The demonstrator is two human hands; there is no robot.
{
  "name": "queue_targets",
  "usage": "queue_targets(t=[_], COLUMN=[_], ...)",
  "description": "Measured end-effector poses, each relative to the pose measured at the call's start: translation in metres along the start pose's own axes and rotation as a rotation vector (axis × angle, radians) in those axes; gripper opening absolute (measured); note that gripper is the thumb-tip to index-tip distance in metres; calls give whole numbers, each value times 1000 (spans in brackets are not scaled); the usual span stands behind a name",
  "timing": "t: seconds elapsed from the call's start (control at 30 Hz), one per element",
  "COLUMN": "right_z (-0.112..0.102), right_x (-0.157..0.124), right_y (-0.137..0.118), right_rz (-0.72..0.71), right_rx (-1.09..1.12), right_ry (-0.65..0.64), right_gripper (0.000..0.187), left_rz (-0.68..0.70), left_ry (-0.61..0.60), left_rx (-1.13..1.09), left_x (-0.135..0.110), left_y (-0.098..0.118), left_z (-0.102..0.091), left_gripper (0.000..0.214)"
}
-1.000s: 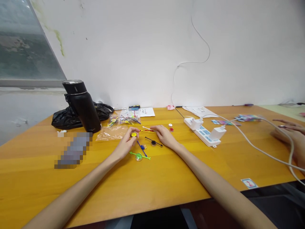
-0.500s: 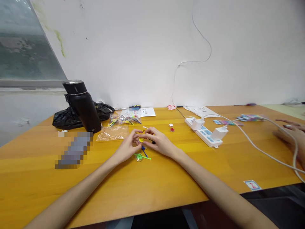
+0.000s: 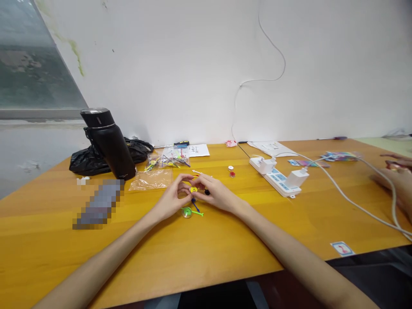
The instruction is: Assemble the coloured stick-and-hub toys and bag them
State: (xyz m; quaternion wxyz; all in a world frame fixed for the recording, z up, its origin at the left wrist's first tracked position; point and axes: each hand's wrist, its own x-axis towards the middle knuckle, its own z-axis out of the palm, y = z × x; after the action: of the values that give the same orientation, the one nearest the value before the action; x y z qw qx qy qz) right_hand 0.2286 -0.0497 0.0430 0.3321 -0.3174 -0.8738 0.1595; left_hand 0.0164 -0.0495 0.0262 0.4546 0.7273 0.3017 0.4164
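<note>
Over the head camera, I'm pinching the yellow disc [image 3: 193, 189] between the fingertips of the left hand [image 3: 172, 198] and right hand [image 3: 219, 194]; it is sitting where both narrow grips are meeting, while the green spinner [image 3: 186, 212] is lying just nearer on the table [image 3: 180, 257].

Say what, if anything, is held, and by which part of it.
A small yellow disc, held at its edge between the left hand and the right hand; exact finger contacts are unclear.
</note>
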Motion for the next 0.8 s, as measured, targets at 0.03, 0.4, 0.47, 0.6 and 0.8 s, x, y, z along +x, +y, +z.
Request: queue_targets(t=[0.03,0.4,0.47,0.6,0.8], right_z=[-1,-11,-26,-65,-83], right_x=[0,0,-1,-14,-38], right_y=[0,12,24,58,88], right_rz=[6,24,100,391,938], right_rx=[4,-119,-195,-450,-713], right_ry=[-7,94,221,494,148], right_gripper=[22,18,18,26,23], left_rz=[-3,-57,-66,-73,-33], left_ry=[0,22,58,89,72], left_rx=[-1,-72,-23,61,125], left_x=[0,1,1,2,1], left_y=[-1,-1,-1,0,4], left_z=[0,0,-2,-5,-7], left_gripper=[42,35,30,24,20])
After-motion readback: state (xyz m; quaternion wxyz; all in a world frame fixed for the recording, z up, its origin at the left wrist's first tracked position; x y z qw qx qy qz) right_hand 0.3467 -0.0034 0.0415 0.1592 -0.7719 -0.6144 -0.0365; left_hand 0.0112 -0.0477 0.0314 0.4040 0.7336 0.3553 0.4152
